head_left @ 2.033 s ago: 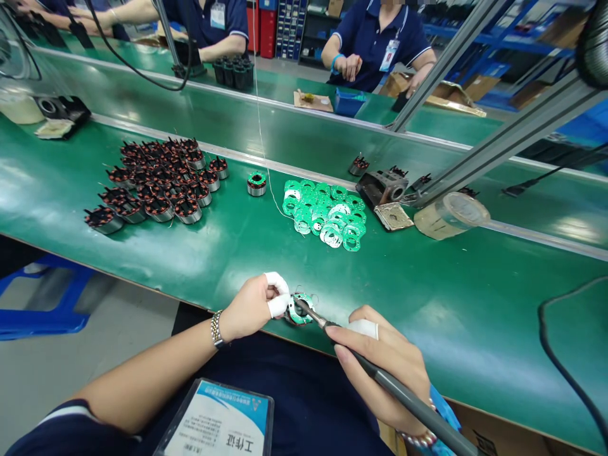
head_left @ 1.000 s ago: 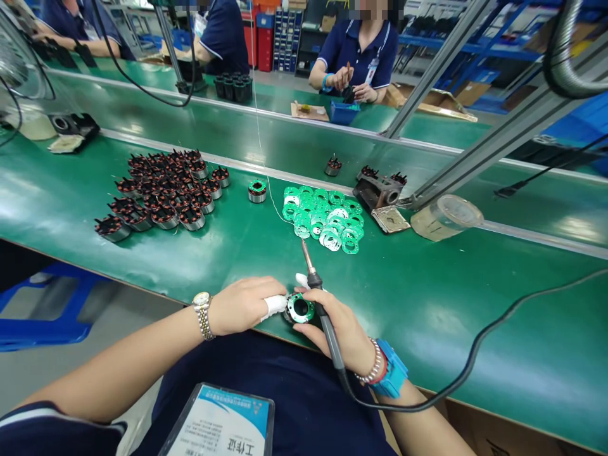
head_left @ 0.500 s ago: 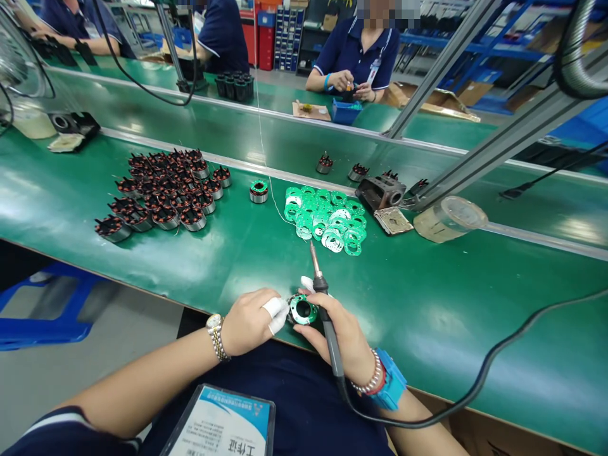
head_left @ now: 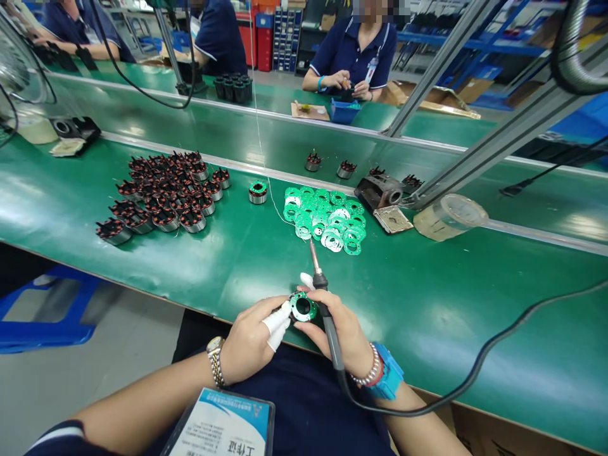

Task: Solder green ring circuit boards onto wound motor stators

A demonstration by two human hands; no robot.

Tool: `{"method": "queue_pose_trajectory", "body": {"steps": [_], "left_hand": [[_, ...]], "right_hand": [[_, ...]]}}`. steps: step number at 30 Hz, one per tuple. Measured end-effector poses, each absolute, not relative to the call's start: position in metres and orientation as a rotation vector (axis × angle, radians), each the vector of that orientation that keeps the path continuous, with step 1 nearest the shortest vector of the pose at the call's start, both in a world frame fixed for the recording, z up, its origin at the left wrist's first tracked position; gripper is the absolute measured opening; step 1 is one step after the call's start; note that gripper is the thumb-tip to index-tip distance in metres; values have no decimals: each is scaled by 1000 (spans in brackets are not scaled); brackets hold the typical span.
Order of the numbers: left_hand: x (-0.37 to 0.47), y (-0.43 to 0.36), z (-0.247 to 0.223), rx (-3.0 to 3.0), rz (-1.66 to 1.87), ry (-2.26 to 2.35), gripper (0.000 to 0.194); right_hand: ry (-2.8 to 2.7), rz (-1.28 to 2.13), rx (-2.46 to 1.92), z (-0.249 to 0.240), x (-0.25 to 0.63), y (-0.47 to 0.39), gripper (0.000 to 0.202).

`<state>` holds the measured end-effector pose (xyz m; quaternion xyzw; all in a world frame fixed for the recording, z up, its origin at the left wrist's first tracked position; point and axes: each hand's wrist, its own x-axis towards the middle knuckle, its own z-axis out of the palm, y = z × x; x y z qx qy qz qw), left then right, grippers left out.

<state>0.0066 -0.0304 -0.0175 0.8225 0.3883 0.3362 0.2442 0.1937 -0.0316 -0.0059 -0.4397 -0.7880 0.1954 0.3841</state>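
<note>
Near the table's front edge, a motor stator topped with a green ring-shaped circuit board (head_left: pixel 303 306) is between my hands. My left hand (head_left: pixel 256 332), with white finger cots on two fingers, closes on its left side. My right hand (head_left: pixel 344 329) grips its right side between thumb and fingers. A soldering iron (head_left: pixel 329 329) also lies in my right hand, its tip pointing up and away over the table. Beyond the tip is a pile of loose green ring boards (head_left: pixel 325 218). A stator with a green board on top (head_left: pixel 258 192) stands left of them.
Many wound stators (head_left: pixel 164 190) cluster at the left. A soldering iron stand (head_left: pixel 380 191), a sponge tray (head_left: pixel 393 219) and a clear tub (head_left: pixel 450 217) stand at the back right. Solder wire (head_left: pixel 272 196) hangs down to the boards. The iron's cable (head_left: pixel 479 373) crosses the right side. Co-workers sit opposite.
My left fingers have shifted and straightened a little against the stator's left side. The stator and iron stay almost in place in my right hand.
</note>
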Motion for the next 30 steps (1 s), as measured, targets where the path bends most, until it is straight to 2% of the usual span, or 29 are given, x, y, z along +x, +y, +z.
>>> {"method": "queue_pose_trajectory", "body": {"steps": [4, 8, 11, 15, 22, 26, 30], "left_hand": [[6, -24, -11, 2010, 808, 1073, 22], [5, -14, -10, 1971, 765, 925, 33], [2, 0, -12, 2213, 780, 883, 34], [-2, 21, -4, 2725, 753, 704, 22], [-1, 36, 13, 3161, 779, 324, 29], [3, 29, 7, 3159, 774, 396, 28], [12, 8, -2, 3022, 893, 656, 28]], "right_hand": [[-1993, 439, -1181, -1, 201, -29, 42], [-1997, 416, -1241, 1, 204, -33, 47], [-2023, 517, -1159, 1, 206, -34, 45], [-2068, 634, -1041, 3, 210, -31, 43], [-2069, 634, -1025, 3, 211, -29, 41], [-2060, 616, -1058, 0, 209, -31, 41], [-2024, 600, -1079, -3, 207, -33, 44]]}}
